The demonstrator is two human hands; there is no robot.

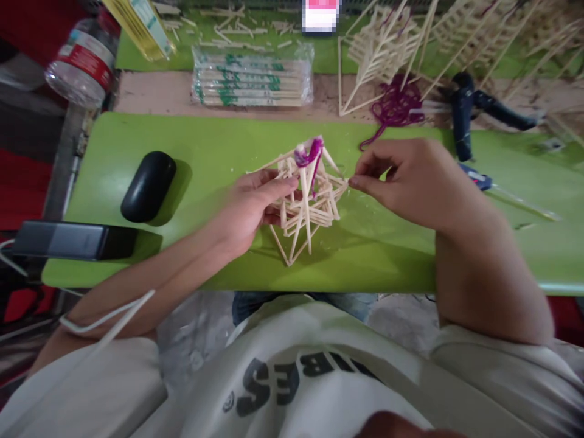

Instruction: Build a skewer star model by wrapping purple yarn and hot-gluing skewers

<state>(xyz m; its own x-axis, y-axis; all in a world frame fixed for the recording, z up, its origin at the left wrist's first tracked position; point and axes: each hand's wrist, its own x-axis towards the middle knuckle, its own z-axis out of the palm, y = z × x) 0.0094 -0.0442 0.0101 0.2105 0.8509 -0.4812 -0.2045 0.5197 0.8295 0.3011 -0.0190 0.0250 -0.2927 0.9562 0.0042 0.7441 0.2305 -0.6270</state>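
A small framework of pale wooden sticks is held above the green tabletop, with purple yarn wound round its upper joint and a strand hanging down. My left hand is closed on the framework's left side, thumb over the sticks and the other fingers partly hidden behind. At the framework's right corner, my right hand pinches with thumb and forefinger. Whatever lies between those fingertips is too small to make out.
A black mouse and a dark power bank lie on the left. Behind are wrapped chopsticks, a bottle, a purple yarn bundle and stick structures. A black glue gun lies on the right.
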